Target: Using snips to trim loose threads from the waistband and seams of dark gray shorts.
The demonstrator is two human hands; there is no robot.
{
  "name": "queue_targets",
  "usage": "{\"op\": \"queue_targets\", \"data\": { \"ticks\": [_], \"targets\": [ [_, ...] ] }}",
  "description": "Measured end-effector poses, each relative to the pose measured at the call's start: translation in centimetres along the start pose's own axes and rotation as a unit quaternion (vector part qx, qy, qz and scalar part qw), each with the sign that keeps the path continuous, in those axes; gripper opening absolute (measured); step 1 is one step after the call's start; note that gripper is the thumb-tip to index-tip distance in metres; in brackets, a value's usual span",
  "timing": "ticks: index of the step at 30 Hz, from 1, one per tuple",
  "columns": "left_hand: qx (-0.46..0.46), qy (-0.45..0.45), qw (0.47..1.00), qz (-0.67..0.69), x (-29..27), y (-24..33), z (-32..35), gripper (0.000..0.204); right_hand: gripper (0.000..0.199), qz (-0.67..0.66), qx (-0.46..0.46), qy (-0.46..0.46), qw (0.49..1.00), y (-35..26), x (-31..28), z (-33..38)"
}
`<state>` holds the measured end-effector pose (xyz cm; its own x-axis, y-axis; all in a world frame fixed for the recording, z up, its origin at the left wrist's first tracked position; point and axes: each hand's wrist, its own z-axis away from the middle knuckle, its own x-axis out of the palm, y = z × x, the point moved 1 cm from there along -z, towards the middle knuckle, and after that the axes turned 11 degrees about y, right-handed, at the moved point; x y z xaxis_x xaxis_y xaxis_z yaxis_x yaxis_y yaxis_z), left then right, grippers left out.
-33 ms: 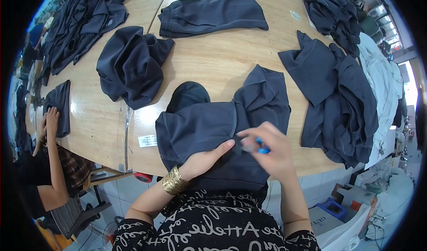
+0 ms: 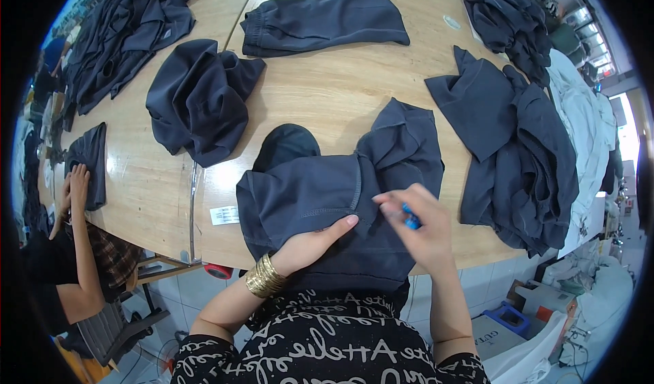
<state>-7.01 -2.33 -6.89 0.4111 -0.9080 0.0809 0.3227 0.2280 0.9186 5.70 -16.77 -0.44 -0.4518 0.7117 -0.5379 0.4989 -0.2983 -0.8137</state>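
Pinning the dark garment (image 2: 320, 207) flat at the surface's (image 2: 327, 91) near edge with left hand (image 2: 310, 244) spread, grasping nothing. Right hand (image 2: 415, 224) pinching a small blue tool (image 2: 410, 219) at the seam; probably trimming, calling for steady cloth.

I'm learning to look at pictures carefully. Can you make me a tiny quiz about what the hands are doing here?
1. True or false: the left hand lies flat on the dark garment.
2. What does the right hand pinch? A) a small blue tool B) a red cup C) a yellow ruler
3. What shines on the left wrist?

Key:
1. True.
2. A.
3. Gold bangles.
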Motion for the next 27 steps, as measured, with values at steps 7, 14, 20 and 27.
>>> {"op": "queue_targets", "data": {
  "ticks": [7,14,20,27],
  "targets": [
    [-0.159,0.031,0.986,-0.037,-0.2,-0.5,-0.2,0.043,0.018,0.04,0.026,0.105,0.993,1.8,-0.5,-2.7],
    [-0.204,-0.258,0.939,-0.096,-3.2,2.5,2.9,0.027,0.014,0.036,0.044,0.096,0.994,4.2,0.3,-2.5],
    [0.186,0.058,0.964,-0.181,-1.6,6.7,-5.1,0.022,0.016,-0.055,0.044,0.138,0.988,4.1,1.5,-2.9],
    [0.206,0.12,0.912,-0.334,-0.5,4.6,-11.4,0.045,0.011,-0.063,0.067,0.076,0.993,4.2,3.2,-0.4]
  ]
}}
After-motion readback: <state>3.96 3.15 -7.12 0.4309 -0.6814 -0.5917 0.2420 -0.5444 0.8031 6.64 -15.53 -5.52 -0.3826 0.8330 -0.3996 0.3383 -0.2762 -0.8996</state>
